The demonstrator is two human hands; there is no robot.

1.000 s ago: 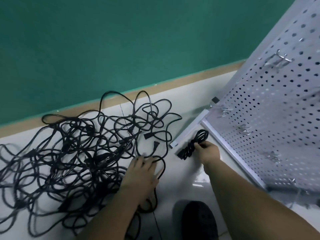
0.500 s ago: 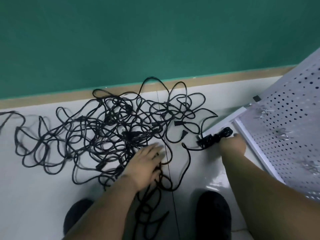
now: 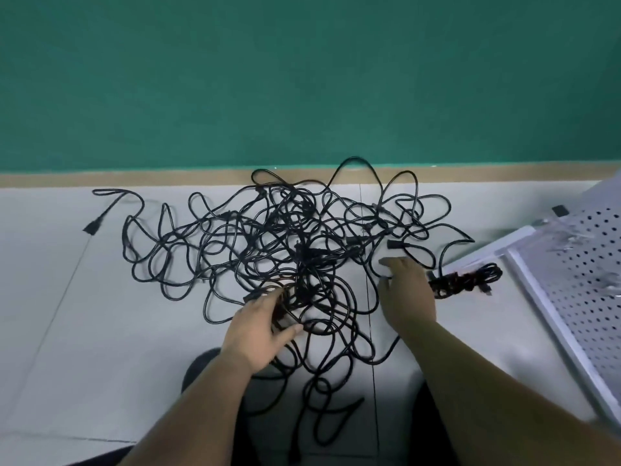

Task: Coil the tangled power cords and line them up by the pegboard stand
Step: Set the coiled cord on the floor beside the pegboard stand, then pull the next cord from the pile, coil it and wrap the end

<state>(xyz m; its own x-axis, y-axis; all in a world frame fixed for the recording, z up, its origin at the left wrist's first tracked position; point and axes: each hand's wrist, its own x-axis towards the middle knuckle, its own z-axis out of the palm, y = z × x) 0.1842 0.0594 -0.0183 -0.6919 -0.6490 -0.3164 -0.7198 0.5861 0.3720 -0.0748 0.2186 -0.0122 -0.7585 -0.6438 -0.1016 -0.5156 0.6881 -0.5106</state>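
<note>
A few strands of the tangled power cords (image 3: 285, 243) are pinched between the thumb and curled fingers of the left hand (image 3: 260, 326), at the near side of the heap. The fingertips are partly buried among the loops. The right hand (image 3: 408, 295) is held spread, palm down, with nothing gripped. Its fingertips are smeared by blur, so contact with the floor (image 3: 100, 331) or the nearest loop cannot be judged.

Just to the right of that hand, one coiled cord (image 3: 467, 280) is laid on the floor, close beside the white base rail of the pegboard stand (image 3: 571, 297). Whether the two touch cannot be made out. The stand is cut off by the right edge, and the hooks (image 3: 568, 237) on its perforated panel are seen only as blurred glints.

The heap is spread from the hands back to the baseboard (image 3: 134, 178) under the green wall (image 3: 302, 79). The cords in it cannot be counted. One plug (image 3: 90, 227) is trailed out to the far left, and other strands are run between the forearms. A dark shoe (image 3: 201, 364) is largely hidden by the left forearm.
</note>
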